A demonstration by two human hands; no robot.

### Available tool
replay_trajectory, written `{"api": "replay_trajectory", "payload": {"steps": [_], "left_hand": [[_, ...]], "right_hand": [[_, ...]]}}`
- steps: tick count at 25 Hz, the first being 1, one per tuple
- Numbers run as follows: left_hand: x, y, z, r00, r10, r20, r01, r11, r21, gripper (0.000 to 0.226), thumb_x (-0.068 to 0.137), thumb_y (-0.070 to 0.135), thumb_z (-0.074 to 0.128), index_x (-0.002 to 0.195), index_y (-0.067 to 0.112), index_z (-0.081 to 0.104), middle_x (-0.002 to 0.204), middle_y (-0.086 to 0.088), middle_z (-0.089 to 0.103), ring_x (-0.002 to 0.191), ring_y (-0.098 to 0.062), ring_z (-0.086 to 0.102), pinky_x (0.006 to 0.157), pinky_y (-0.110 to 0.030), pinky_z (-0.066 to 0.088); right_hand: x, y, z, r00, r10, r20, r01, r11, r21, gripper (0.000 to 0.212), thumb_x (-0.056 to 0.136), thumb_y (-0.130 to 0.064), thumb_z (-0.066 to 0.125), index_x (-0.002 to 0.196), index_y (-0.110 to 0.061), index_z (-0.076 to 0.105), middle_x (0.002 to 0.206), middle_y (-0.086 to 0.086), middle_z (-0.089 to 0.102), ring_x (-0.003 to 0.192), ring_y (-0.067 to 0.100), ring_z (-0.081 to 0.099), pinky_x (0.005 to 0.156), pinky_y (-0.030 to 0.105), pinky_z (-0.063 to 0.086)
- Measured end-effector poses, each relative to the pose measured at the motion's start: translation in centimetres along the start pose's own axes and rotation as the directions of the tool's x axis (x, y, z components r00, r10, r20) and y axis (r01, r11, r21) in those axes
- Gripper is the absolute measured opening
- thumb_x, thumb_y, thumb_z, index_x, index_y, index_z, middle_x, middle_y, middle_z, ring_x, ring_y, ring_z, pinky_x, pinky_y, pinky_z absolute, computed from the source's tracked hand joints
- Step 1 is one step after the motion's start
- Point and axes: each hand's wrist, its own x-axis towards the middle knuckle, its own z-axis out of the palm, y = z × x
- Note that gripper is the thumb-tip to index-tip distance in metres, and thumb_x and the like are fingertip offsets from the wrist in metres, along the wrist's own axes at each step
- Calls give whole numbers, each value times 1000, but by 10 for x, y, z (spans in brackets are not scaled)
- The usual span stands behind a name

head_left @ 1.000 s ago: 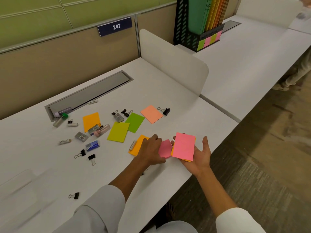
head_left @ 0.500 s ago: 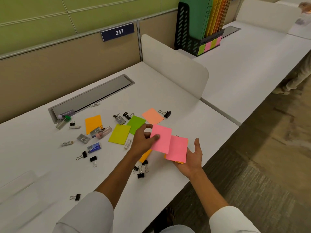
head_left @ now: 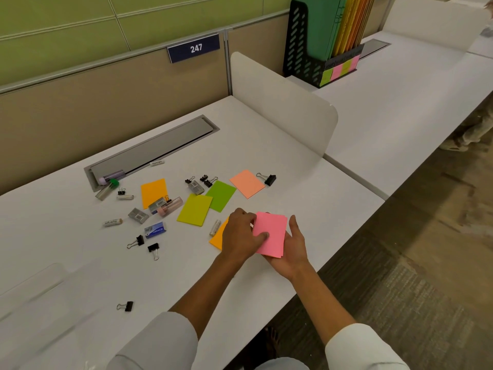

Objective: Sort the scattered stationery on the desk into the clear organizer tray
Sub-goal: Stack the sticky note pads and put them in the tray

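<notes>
Right hand (head_left: 292, 252) palm-up cradles the pink sticky-note stack (head_left: 269, 234), fingers relaxed; left hand (head_left: 240, 237) pinches its edge; long axis toward 12 o'clock.

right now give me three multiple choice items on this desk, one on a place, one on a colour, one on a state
1. Where does the peach paper note lie?
A. beside a black binder clip
B. inside the clear tray
C. on the floor

2. What colour is the top paper note on the held stack?
A. green
B. pink
C. blue

3. What is the left hand doing?
A. hanging idle
B. gripping a clip
C. pressing its thumb on the stack in the right hand

Answers: 1 A, clip at its right corner; 2 B, pink sheet faces up; 3 C, thumb rests on the pink sheet.
</notes>
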Motion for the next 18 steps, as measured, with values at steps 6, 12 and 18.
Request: {"api": "replay_trajectory", "payload": {"steps": [6, 12, 18], "left_hand": [[-2, -30, -10, 991, -93, -93, 88, 995, -47, 44, 80, 38, 72, 113, 12, 60, 108, -7, 58, 100, -22, 57, 77, -33, 48], [-13, -69, -11, 971, -239, 18, 221, 921, 320, 53, 84, 49, 63, 120, 12, 52, 124, -7, 54, 122, -24, 43, 88, -36, 45], [0, -61, -7, 956, -292, 27, 267, 905, 331, 68, 73, 49, 75, 123, 12, 48, 123, -9, 55, 119, -26, 49, 87, -37, 47]], "right_hand": [[1, 2, -4, 999, -13, -35, 12, 999, -37, 66, 95, -58, 44, 145, -16, 48, 145, 22, 52, 136, 41, 47, 108, 57, 38], [3, 3, -18, 1000, -5, -1, 5, 1000, 17, 70, 89, -64, 48, 139, -15, 58, 143, 21, 56, 130, 40, 55, 102, 56, 46], [7, 5, -23, 999, 23, 32, -24, 999, 33, 69, 88, -66, 49, 130, -14, 65, 143, 22, 55, 132, 41, 52, 104, 56, 46]]}}
